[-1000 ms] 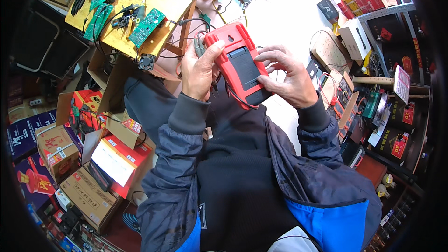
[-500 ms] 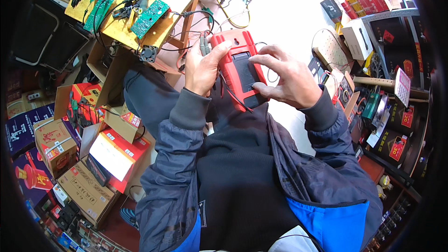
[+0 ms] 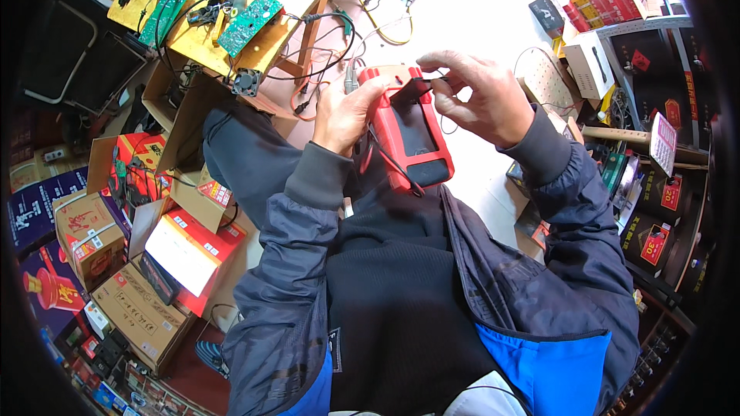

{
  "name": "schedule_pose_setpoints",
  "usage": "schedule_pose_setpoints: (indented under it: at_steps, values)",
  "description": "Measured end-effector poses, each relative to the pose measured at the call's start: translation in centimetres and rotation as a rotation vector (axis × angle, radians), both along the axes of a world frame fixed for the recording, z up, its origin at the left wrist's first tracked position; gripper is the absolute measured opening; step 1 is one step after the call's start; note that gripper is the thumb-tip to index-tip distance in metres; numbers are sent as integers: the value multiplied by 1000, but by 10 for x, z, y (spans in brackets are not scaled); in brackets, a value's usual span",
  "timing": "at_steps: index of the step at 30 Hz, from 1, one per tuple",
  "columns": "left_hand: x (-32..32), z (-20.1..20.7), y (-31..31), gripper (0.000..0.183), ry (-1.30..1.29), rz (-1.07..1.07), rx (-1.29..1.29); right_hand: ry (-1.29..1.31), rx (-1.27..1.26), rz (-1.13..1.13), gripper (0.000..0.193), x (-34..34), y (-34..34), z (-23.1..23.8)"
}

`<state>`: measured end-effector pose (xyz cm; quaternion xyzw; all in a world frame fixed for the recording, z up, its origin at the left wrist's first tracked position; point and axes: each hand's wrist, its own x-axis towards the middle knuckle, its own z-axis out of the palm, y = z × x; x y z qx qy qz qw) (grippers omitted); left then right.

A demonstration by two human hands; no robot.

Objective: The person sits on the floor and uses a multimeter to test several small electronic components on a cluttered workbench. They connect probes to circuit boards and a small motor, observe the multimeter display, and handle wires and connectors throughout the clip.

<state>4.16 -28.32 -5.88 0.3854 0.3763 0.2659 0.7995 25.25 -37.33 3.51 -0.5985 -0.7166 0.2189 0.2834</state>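
A red-cased multimeter (image 3: pixel 415 132) is held over my lap, its black back turned up. My left hand (image 3: pixel 344 114) is closed around its left side, thumb on the red rim. Grey test probes (image 3: pixel 351 77) stick up beside those fingers, and a black lead runs down the meter's left edge. The black flip-out stand (image 3: pixel 411 90) is tilted up from the back, near the upper end. Its raised edge lies at the pinched fingertips of my right hand (image 3: pixel 487 102). The meter's front is hidden underneath.
At the upper left is a yellow-topped workbench (image 3: pixel 193 46) with green circuit boards (image 3: pixel 251 25) and a small fan (image 3: pixel 247 83) at its edge. Open cardboard boxes (image 3: pixel 146 312) crowd the left. Shelves with dark boxes (image 3: pixel 647 239) line the right. Cables (image 3: pixel 312 69) trail beside the bench.
My right hand has moved up and lifted the stand, which lay flat against the meter's back before. The meter has shifted slightly right and down in my left hand.
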Motion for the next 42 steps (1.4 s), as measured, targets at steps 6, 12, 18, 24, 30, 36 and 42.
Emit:
schedule_pose_setpoints:
  at_steps: [6,12,18,24,30,36,42]
  values:
    - [-5,6,-3,31,-117,11,-46,291,-32,-166,25,-2,-5,-4]
    - [-11,12,6,31,-283,1,-63,937,-220,-496,44,27,-25,-27]
    - [-1,17,4,68,-581,-36,-165,1483,-609,-116,83,-9,-63,-68]
    - [-11,20,6,66,-543,-8,-162,1602,-578,-85,91,-39,-45,-39]
    - [-40,-12,-5,45,-371,94,-276,1158,-228,-173,88,-26,28,28]
    - [-78,-40,-45,37,-285,259,-304,456,123,-177,82,-20,188,59]
    - [-90,-40,-60,39,-372,259,-352,-6,26,-478,102,-64,325,29]
